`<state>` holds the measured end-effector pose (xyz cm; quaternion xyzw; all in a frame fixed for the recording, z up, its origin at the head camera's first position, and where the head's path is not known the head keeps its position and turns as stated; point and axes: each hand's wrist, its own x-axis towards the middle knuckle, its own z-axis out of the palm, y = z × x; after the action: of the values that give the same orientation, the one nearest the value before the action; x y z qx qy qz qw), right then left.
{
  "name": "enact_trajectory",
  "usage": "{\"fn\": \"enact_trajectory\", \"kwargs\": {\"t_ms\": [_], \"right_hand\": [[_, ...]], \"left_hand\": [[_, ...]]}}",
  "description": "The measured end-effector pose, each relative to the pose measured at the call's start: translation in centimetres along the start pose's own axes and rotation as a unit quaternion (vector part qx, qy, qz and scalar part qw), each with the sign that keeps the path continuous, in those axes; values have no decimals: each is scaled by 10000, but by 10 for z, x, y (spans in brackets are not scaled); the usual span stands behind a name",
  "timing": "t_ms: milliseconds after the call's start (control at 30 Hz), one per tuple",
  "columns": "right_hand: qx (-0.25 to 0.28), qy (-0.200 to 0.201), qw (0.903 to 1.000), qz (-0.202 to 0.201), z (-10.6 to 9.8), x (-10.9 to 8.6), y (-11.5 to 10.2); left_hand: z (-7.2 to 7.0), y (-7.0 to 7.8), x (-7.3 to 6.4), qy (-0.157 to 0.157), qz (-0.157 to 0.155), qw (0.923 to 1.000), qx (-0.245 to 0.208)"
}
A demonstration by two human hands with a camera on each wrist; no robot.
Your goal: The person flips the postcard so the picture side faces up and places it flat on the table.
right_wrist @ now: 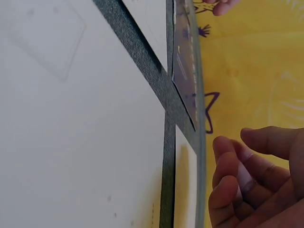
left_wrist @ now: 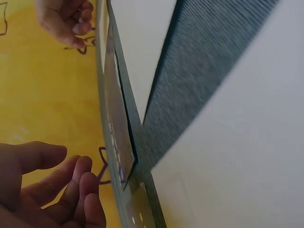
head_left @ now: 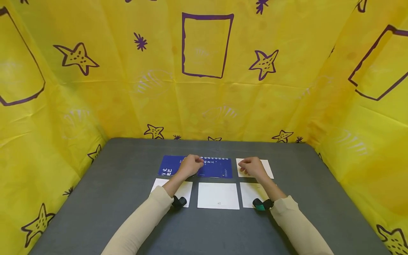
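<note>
Two rows of postcard-sized cards lie on the dark table. My left hand (head_left: pixel 191 165) hovers over the back row, between the left blue card (head_left: pixel 169 164) and the middle blue card (head_left: pixel 218 169), both with white lettering. In the left wrist view its fingers (left_wrist: pixel 85 190) curl loosely with nothing between them. Above the white back-right card (head_left: pixel 267 169) is my right hand (head_left: pixel 252 166), fingers bent, thumb apart from them in the right wrist view, holding nothing. White cards make up the front row: a left one (head_left: pixel 185 193), a middle one (head_left: pixel 218 195) and a right one (head_left: pixel 250 193), partly covered by my forearms.
The grey-black table (head_left: pixel 204 230) extends around the cards on all sides. A yellow cloth (head_left: pixel 204 102) printed with starfish and purple outlines surrounds it at the back and both sides. Narrow strips of table separate the front row from the back row.
</note>
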<state>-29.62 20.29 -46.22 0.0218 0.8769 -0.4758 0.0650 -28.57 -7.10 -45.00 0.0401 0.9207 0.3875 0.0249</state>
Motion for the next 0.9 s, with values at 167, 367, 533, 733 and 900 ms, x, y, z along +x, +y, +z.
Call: {"fn": "enact_trajectory", "kwargs": {"t_ms": [167,367,533,733,900], "right_hand": [[-17,-61,10000,21,-12,-5,3],[-65,6,10000,-22,-29,-10,7],[-196,28,9998,27,-41,-12,11],[-370,52,9993,-71,-53,-12,13],[-401,137,9991,-71,-62,-13,18]], "left_hand": [[7,9,0,-21,67,9998,-171],[13,21,1,-80,214,9991,-358],[22,29,0,-167,214,9983,-525],[36,37,1,-258,361,9973,-589],[47,46,-1,-415,417,9945,-869]]}}
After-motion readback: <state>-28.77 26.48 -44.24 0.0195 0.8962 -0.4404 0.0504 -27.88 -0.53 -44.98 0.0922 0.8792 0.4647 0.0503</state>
